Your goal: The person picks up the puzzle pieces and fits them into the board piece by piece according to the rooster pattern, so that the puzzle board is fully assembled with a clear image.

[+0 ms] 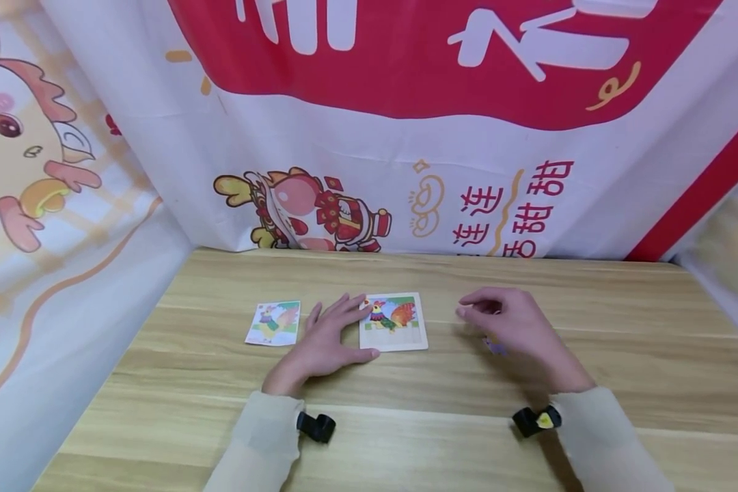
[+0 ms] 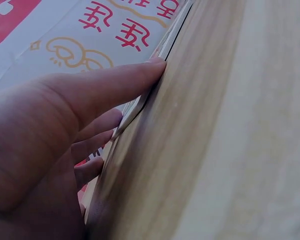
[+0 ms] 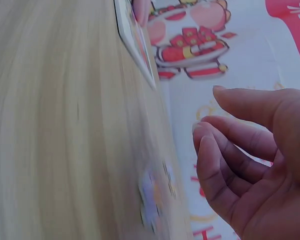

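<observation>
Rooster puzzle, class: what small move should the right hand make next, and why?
Probably lower the right hand and pinch one loose piece. It shows nothing between its thumb and fingers, pieces lie close by, and the rooster puzzle, touched by the left hand, looks bare along its bottom.

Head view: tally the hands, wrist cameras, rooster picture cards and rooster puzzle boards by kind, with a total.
Hands: 2
Wrist cameras: 2
Rooster picture card: 1
Rooster puzzle board: 1
Total: 6
</observation>
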Action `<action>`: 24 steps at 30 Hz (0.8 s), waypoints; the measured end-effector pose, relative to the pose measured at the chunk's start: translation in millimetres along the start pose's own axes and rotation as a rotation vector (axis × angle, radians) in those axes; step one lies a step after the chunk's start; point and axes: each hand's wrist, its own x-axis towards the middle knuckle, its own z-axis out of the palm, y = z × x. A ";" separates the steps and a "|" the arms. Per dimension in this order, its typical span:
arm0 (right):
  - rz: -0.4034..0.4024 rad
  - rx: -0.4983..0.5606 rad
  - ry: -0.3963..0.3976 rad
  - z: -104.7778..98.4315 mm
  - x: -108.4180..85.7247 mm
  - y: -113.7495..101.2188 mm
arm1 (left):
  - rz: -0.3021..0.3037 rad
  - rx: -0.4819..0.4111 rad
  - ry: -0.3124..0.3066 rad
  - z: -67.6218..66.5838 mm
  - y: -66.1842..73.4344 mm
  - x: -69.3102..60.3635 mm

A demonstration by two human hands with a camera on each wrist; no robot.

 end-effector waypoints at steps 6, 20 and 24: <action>0.065 -0.022 -0.002 -21.3 -14.4 18.2 | -0.017 0.007 -0.008 0.1 -1.7 0.6; 0.164 -0.060 -0.069 -31.5 -21.7 46.2 | -0.015 0.007 -0.001 2.4 -2.1 1.8; 0.179 -0.048 -0.079 -28.9 -21.1 45.9 | -0.015 0.013 -0.004 2.4 -1.7 2.2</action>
